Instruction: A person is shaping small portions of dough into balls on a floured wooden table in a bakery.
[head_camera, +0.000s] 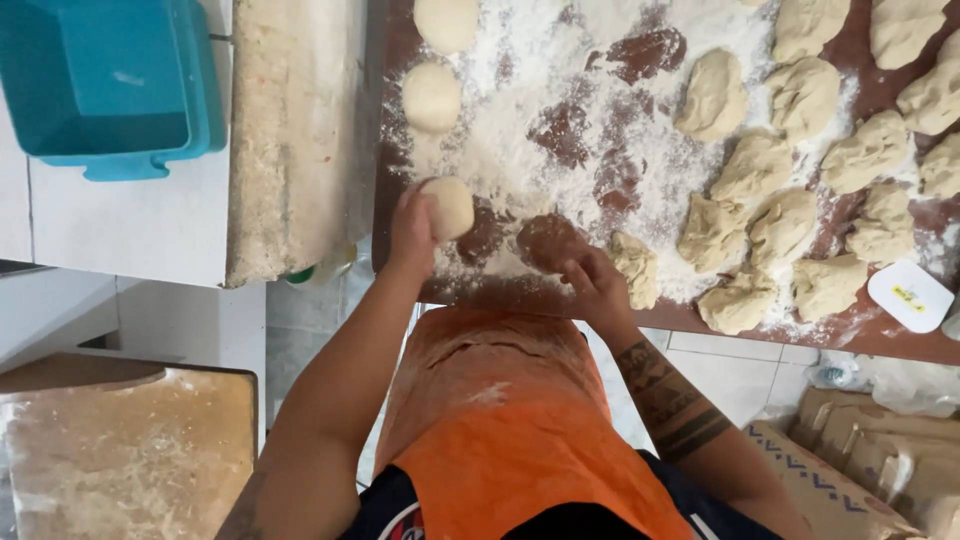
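The person's left hand (413, 228) is curled around a smooth, round dough ball (449, 207), fingers wrapped against its near side and pressing it onto the floured brown worktable (480, 290). Just past that grip, farther up the board, lie two more rounded dough balls (431, 97), one behind the other, apart from the held one.

The right hand (590, 282) rests near the table's front edge, fingers loosely bent and laid against a rough lump of dough (636, 268) just to its outer side; it touches the lump, but whether it has closed on it I cannot tell. Between the two hands the board shows a bare patch ringed by loose flour (520, 150).

Beyond the right hand's lump spreads a crowd of ragged, unshaped dough pieces (780, 190), many touching one another. A white plastic scraper (909, 295) lies at the far outer side of them, near the table edge. Outward from the left hand, off the board, stands a flour-crusted slab (295, 140), and beyond it a turquoise plastic tub (110, 85). An orange apron (500, 420), dusted with flour, hangs below both hands.
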